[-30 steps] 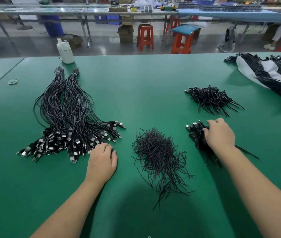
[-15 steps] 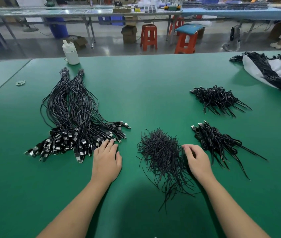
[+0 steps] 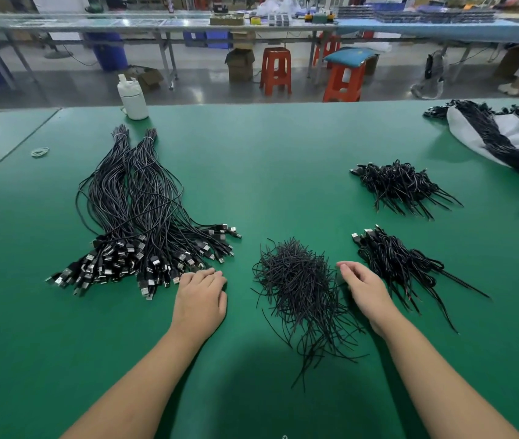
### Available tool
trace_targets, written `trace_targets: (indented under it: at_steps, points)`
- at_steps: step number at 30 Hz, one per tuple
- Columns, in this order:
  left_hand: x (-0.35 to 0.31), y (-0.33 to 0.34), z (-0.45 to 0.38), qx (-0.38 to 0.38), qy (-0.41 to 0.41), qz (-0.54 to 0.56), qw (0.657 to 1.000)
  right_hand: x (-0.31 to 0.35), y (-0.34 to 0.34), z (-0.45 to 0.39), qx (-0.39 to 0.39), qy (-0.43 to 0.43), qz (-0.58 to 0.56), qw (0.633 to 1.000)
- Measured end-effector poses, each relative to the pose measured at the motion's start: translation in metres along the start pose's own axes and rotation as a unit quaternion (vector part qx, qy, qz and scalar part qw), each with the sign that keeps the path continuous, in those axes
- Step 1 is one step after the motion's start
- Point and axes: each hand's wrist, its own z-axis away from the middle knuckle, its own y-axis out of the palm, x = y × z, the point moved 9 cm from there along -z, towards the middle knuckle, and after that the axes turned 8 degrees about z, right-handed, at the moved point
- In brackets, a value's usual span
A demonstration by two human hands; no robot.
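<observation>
Two hands rested on the green table (image 3: 283,172) among piles of black cable.
The left hand (image 3: 201,296) lay flat with its fingers pressed together, fingertips touching the plug ends of the long USB cable bundle (image 3: 134,223). The right hand (image 3: 364,288), fingers loosely curled, touched the right edge of the twist-tie pile (image 3: 299,280), between it and the coiled cables (image 3: 400,264). Any print on the white bottle (image 3: 133,98) was too small to read.

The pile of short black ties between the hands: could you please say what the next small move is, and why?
Probably the right hand should pinch one tie from the pile: it hovers open at its edge, while the left hand rests by the cable plugs.
</observation>
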Motion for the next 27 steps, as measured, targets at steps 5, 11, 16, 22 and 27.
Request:
trace_targets:
  at_steps: [5, 11, 16, 22, 27]
  points:
    - [0.005, 0.007, -0.002, 0.047, -0.048, -0.032, 0.997, -0.001, 0.002, -0.003, 0.021, 0.02, -0.012, 0.999]
    - [0.006, 0.015, 0.002, 0.113, -0.071, -0.085, 0.987, -0.001, 0.004, -0.003, 0.029, 0.021, 0.0, 0.999]
    - [0.001, 0.017, 0.008, 0.143, -0.044, -0.121, 0.981, 0.001, 0.004, -0.004, 0.035, 0.025, 0.006, 0.999]
    - [-0.013, 0.007, 0.029, 0.112, -0.016, -0.024, 0.993, 0.003, 0.002, -0.004, 0.036, 0.026, 0.008, 0.999]
    - [-0.052, 0.003, 0.064, 0.109, 0.073, 0.086, 0.988, 0.002, 0.001, -0.004, 0.039, 0.03, 0.014, 0.999]
